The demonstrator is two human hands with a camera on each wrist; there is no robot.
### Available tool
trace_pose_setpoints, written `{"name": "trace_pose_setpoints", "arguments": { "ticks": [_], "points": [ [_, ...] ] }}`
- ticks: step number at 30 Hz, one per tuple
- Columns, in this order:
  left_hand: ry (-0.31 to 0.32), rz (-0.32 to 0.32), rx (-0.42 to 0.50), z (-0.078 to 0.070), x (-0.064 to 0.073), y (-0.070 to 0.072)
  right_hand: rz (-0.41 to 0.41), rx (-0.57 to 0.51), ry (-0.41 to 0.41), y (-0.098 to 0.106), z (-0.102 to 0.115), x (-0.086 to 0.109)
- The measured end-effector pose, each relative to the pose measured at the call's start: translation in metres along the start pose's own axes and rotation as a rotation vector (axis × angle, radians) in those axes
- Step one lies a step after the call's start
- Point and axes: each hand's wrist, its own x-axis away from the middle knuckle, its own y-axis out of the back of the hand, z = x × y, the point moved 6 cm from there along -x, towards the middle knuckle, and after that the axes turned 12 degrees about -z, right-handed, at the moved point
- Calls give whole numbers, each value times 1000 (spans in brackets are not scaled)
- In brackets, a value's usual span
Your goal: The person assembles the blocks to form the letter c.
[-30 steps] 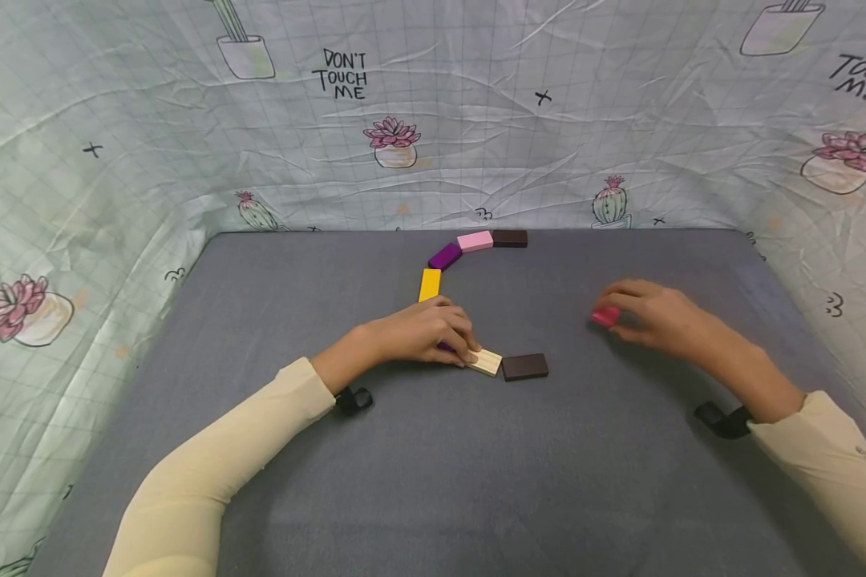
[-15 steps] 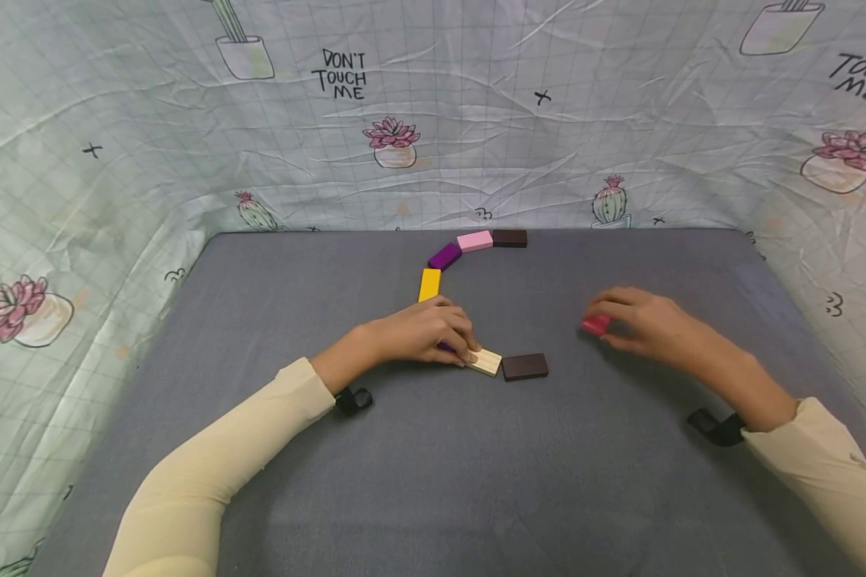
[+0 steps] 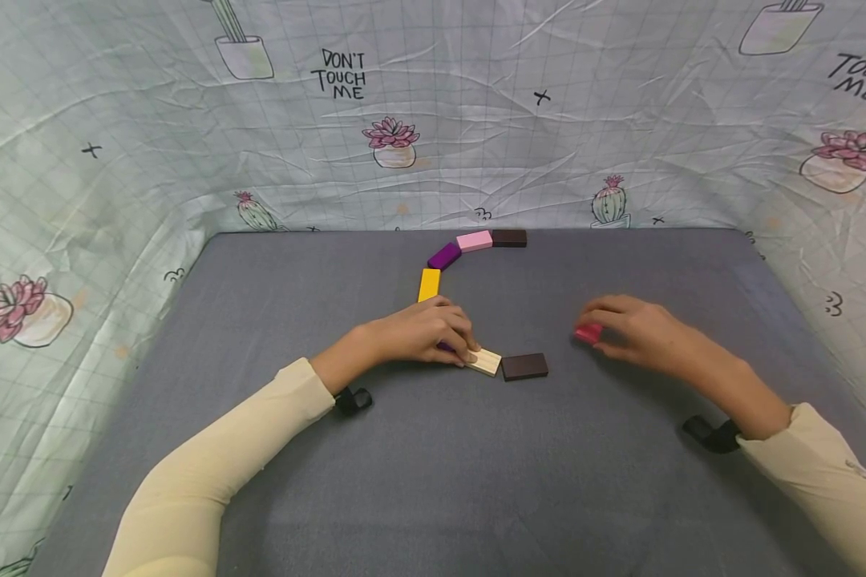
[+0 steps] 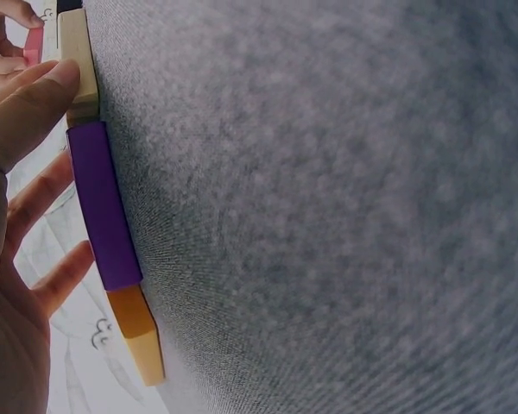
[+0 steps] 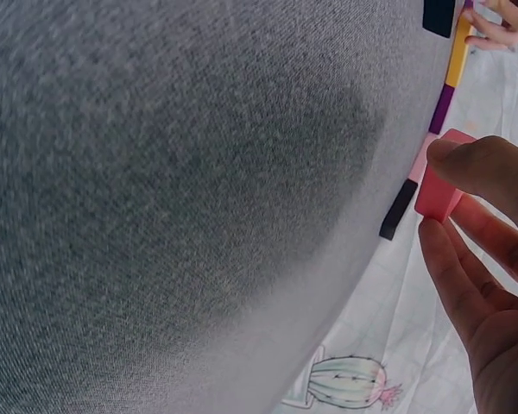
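Note:
My left hand (image 3: 426, 332) holds the pale wooden block (image 3: 487, 361) at its left end, the thumb on its near side in the left wrist view. Beneath that hand, a purple block (image 4: 104, 207) is mostly hidden in the head view. Right of the wooden block, its end right at it, lies a dark brown block (image 3: 525, 366). My right hand (image 3: 638, 332) pinches a red block (image 3: 588, 332) between thumb and fingers, raised over the table to the right of the brown block. The right wrist view shows this red block (image 5: 440, 177) with the thumb across it.
A curved row of flat-lying blocks continues toward the back: yellow (image 3: 429, 284), purple (image 3: 444, 256), pink (image 3: 475, 240) and a dark brown one (image 3: 509, 238) near the rear edge. The grey cloth table (image 3: 404, 481) is bordered by a printed fabric curtain (image 3: 462, 152).
My right hand has moved left and slightly nearer with the red block, toward the near dark brown block. The left hand and the row stay as they were.

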Motion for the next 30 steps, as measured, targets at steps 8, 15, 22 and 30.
{"name": "trace_pose_setpoints", "arguments": {
  "ticks": [8,15,22,30],
  "points": [
    [6,3,-4,-1,0,0,-3,-13,31,-4,7,-1],
    [22,10,6,-1,0,1,3,-28,35,-7,11,-2],
    [16,8,11,-2,-1,1,36,-28,21,-13,15,-3],
    [20,14,13,-1,-1,1,97,-44,-5,-22,20,-4]
  ]
}}
